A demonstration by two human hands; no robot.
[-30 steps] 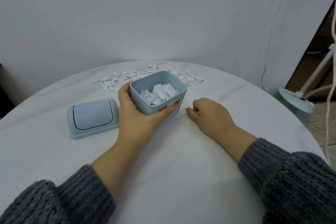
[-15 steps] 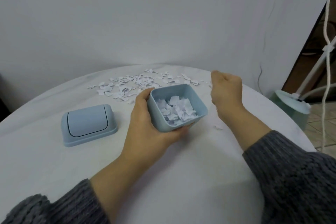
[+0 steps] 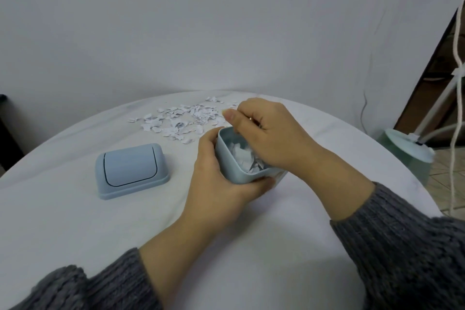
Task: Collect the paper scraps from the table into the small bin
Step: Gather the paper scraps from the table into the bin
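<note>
The small light-blue bin [image 3: 227, 160] sits tilted in the middle of the white round table [image 3: 75, 221], with white paper scraps [image 3: 241, 156] inside. My left hand [image 3: 214, 186] grips the bin's left wall and front corner. My right hand [image 3: 271, 133] is over the bin's opening. Its fingers curl down into the bin, the thumb points left, and the fingertips are hidden. A loose spread of paper scraps [image 3: 181, 118] lies on the table beyond the bin.
The bin's blue lid [image 3: 130, 170] lies flat to the left of my left hand. Off the table's right edge stands a pale green stand base [image 3: 407, 158] with white poles and a hanging white cord [image 3: 455, 108]. A white backdrop hangs behind.
My right hand rose from the table beside the bin and swung left over the bin's opening, fingers dipping in. My left hand tilted the bin and drew it right.
</note>
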